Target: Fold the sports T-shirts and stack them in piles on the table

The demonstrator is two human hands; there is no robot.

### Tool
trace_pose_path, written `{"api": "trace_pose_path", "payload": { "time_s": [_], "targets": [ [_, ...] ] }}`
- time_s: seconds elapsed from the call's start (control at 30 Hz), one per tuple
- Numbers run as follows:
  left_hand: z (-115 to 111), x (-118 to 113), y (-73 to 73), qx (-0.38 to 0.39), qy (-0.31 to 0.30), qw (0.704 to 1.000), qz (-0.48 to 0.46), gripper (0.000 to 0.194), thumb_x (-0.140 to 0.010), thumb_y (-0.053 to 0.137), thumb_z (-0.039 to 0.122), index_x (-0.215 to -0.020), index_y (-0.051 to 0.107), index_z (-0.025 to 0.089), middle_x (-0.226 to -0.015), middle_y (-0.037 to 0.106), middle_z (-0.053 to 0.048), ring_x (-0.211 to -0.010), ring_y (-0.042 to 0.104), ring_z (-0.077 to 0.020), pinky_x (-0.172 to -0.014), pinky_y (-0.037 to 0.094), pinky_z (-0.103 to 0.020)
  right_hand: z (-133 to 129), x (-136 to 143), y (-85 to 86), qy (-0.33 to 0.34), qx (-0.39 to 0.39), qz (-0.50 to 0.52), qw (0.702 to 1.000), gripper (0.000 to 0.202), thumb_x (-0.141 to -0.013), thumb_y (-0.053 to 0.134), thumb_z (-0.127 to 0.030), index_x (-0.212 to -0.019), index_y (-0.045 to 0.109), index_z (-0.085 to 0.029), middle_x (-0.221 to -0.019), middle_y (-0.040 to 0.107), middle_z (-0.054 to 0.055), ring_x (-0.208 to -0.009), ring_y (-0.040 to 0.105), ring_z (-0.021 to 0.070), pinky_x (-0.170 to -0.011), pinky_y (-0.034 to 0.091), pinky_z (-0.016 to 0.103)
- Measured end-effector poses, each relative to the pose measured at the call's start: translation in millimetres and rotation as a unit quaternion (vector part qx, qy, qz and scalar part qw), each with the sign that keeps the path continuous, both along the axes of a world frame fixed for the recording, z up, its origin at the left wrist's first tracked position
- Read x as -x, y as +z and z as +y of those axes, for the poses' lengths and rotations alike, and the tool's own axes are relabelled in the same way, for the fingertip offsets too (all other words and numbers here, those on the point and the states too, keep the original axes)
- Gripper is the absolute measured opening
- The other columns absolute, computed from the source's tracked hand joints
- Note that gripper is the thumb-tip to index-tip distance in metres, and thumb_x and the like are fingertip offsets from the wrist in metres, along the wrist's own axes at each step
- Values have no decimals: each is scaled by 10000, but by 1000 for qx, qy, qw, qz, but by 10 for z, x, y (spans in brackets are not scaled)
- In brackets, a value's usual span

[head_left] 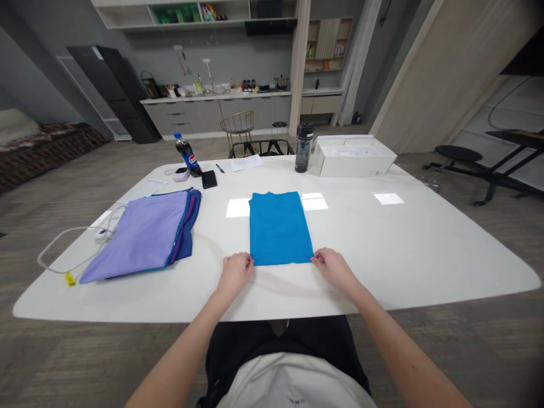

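A blue folded cloth [280, 229] lies flat on the white table [408, 249] in front of me, forming a near rectangle. My left hand [236, 273] pinches its near left corner between thumb and fingers. At the near right corner, my right hand [334, 267] pinches the fabric in the same way. Left of it rests a stack of cloths, with a lavender cloth [142, 232] on top and blue, purple and navy edges showing beneath on its right side.
A cola bottle [187, 156], a black phone [209, 179], a pen [220, 168] and a paper sheet [247, 162] are toward the back. A dark drinking bottle [303, 148] stands beside a white box [353, 157]. A white cable [63, 232] hangs past the table's left edge.
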State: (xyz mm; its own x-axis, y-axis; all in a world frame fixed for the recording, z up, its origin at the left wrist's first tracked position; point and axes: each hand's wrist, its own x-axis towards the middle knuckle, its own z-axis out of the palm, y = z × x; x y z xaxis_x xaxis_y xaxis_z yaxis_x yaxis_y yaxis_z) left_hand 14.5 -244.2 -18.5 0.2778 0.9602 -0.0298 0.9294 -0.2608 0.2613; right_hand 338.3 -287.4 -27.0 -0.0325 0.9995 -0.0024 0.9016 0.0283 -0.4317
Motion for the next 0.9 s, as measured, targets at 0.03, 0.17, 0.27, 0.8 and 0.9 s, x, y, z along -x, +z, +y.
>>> {"api": "trace_pose_path", "payload": {
  "time_s": [0.03,0.17,0.27,0.8,0.9],
  "targets": [
    [-153,28,13,10,-6,1000,-1,216,-978,472,256,-922,678,221,-967,752,-76,-980,688,-273,-866,416,-391,-135,11,-2,9,6,1,1000,236,-992,513,-337,-899,687,-208,-922,720,65,-883,651,224,-783,420,311],
    [-567,116,50,66,-6,997,-32,187,-949,497,246,-851,657,253,-880,741,-39,-890,707,-245,-796,442,-351,-505,34,36,18,32,1,999,212,-967,539,-320,-838,675,-222,-893,721,65,-869,659,229,-762,423,318],
    [-567,171,56,80,2,994,-72,183,-975,494,329,-873,634,272,-839,712,-16,-803,696,-223,-740,471,-330,-520,10,112,12,57,30,998,282,-973,548,-406,-786,668,-233,-823,720,50,-788,660,221,-715,425,313],
    [391,-543,94,-33,-170,985,2,633,-996,387,660,-1567,399,388,-1692,276,-38,-1572,195,-339,-1252,76,-664,1027,274,343,-85,145,-101,981,564,-949,525,-647,-1111,715,-141,-1114,736,225,-1018,708,364,-793,513,419],
    [297,-506,30,-8,-157,988,0,631,-1006,354,654,-1596,318,432,-1699,253,-23,-1575,177,-348,-1228,84,-708,924,242,280,-55,152,-101,982,443,-977,536,-548,-1117,711,-166,-1137,737,203,-1021,712,344,-786,518,400]
  ]
}}
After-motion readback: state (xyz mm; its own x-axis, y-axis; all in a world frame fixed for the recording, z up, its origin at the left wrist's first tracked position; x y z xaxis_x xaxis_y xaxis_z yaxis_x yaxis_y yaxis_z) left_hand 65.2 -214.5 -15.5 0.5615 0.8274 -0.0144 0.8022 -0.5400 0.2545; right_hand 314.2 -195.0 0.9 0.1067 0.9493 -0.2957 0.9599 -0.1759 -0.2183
